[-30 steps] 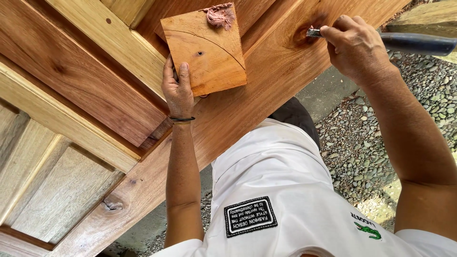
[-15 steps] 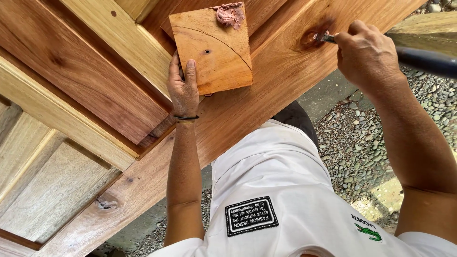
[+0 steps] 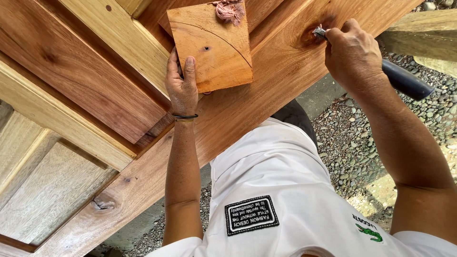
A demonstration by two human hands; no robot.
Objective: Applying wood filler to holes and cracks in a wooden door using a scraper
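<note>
Head view, looking down. Far left: a pale, unfinished section of the wooden door (image 3: 52, 185), with recessed panels and 1 dark knot low on its frame rail. To the right of it the wood turns reddish-brown, with raised rails running diagonally up to the right.

Left hand (image 3: 182, 85): fingers up, flat against the lower left edge of a small wooden board (image 3: 212, 45), thumb along the board's front face. Grip is closed on the board, holding it against the door surface. A thin black band (image 3: 184, 116) sits at the wrist. The board is roughly square, orange-brown, with 1 curved scored line and 1 small dark hole near its middle. A lump of pinkish-brown filler paste (image 3: 230, 10) sits at the board's top edge.

Centre, below: white shirt (image 3: 285, 200) with a black stitched patch and a small green emblem.

Right hand (image 3: 354, 54): grip closed around a tool with a dark handle (image 3: 404, 80), which sticks out past the heel of the hand toward the right. The tool's metal tip (image 3: 318, 32) touches the door at a darker patch on the reddish rail, upper right. The blade shape is mostly hidden by the fingers.

Far right: gravel ground (image 3: 352, 138) and a pale timber beam (image 3: 423, 33) at the top corner.
</note>
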